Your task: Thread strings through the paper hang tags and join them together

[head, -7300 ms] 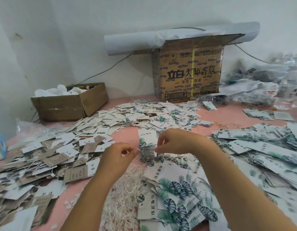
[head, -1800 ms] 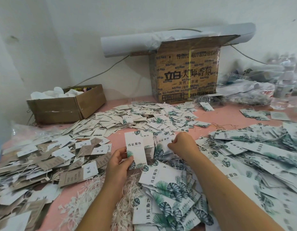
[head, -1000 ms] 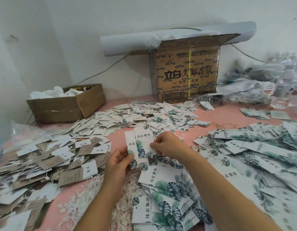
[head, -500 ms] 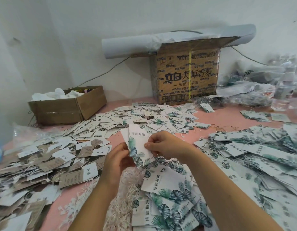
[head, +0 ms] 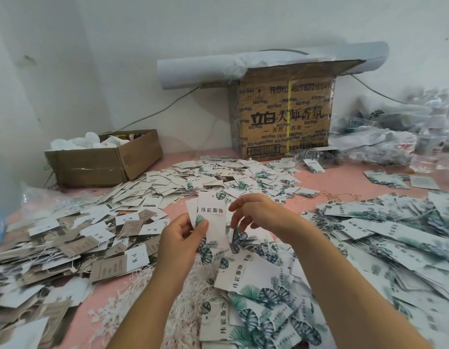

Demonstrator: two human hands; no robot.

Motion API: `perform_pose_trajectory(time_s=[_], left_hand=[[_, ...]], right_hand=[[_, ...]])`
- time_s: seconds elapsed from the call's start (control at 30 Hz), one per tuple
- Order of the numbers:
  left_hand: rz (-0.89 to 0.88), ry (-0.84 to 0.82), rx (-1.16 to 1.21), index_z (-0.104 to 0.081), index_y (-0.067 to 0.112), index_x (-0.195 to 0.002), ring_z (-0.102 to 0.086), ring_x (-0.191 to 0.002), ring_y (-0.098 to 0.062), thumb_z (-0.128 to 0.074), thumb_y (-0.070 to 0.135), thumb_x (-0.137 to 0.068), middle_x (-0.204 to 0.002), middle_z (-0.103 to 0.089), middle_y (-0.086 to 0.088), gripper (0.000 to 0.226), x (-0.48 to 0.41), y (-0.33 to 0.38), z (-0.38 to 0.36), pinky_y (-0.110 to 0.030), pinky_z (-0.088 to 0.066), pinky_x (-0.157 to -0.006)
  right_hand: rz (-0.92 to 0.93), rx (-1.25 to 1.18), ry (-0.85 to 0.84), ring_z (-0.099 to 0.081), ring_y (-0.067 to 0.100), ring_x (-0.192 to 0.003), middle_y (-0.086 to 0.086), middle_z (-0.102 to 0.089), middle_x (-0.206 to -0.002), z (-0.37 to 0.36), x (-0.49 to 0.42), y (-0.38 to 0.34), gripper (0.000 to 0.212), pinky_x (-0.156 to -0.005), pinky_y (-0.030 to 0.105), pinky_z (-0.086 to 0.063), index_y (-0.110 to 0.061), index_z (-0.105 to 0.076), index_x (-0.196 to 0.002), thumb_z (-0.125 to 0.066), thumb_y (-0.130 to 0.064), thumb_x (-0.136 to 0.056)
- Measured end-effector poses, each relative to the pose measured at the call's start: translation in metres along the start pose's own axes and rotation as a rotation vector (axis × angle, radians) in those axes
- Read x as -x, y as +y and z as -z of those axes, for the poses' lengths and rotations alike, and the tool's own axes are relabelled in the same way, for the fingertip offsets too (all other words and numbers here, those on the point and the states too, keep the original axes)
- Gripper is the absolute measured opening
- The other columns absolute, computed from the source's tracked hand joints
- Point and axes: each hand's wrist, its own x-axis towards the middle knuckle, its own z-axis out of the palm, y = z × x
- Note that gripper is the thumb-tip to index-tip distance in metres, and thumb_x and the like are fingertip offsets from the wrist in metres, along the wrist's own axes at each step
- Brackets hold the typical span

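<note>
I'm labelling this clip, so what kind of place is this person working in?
Probably a small home or back-room workshop doing piecework on garment tags: heaps of paper hang tags cover a pink table, white strings lie in front, and cardboard boxes stand against a bare wall.

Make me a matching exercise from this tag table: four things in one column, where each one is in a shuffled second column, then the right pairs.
Things
1. paper roll
2. small brown box
3. loose white strings
4. held leaf-print tags

Places
A. pinched in the left hand
B. on top of the printed carton
C. back left of the pink table, by the wall
D. heaped at the table's near edge

Pairs: 1-B, 2-C, 3-D, 4-A
</note>
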Motion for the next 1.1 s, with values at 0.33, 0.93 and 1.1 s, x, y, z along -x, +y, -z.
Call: perform_pose_trajectory(time_s=[0.33,0.93,1.1], left_hand=[[0.026,0.003,-0.038,-0.063,0.020,-0.082,-0.061,-0.082,-0.031,-0.056,0.019,-0.092,-0.091,-0.069,-0.019,0.012,0.001,0.003,-0.001,-0.054,-0.050,-0.082],[0.137,-0.033,-0.080,-0.059,0.024,-0.090,-0.068,-0.081,-0.016,-0.051,0.003,-0.094,-0.079,-0.074,0.006,0.023,-0.001,-0.002,-0.001,-0.048,-0.053,-0.082],[0.160,-0.033,-0.057,-0.059,0.029,-0.097,-0.066,-0.093,-0.022,-0.052,0.006,-0.094,-0.101,-0.070,-0.002,0.025,0.000,0.001,-0.002,-0.047,-0.054,-0.083]], right_hand=[[0.025,0.302,0.003,-0.052,0.010,-0.049,-0.001,-0.064,-0.060,0.008,0.000,0.006,0.031,-0.054,0.026,-0.042,-0.012,-0.061,-0.078,-0.039,-0.018,-0.099],[0.300,0.131,0.245,-0.044,0.013,-0.048,-0.004,-0.064,-0.063,0.003,0.003,-0.008,0.021,-0.047,0.024,-0.038,-0.020,-0.042,-0.085,-0.051,-0.002,-0.091],[0.309,0.136,0.209,-0.047,-0.002,-0.037,-0.005,-0.066,-0.061,0.000,0.003,-0.009,0.022,-0.041,0.011,-0.037,-0.016,-0.056,-0.068,-0.067,-0.002,-0.082]])
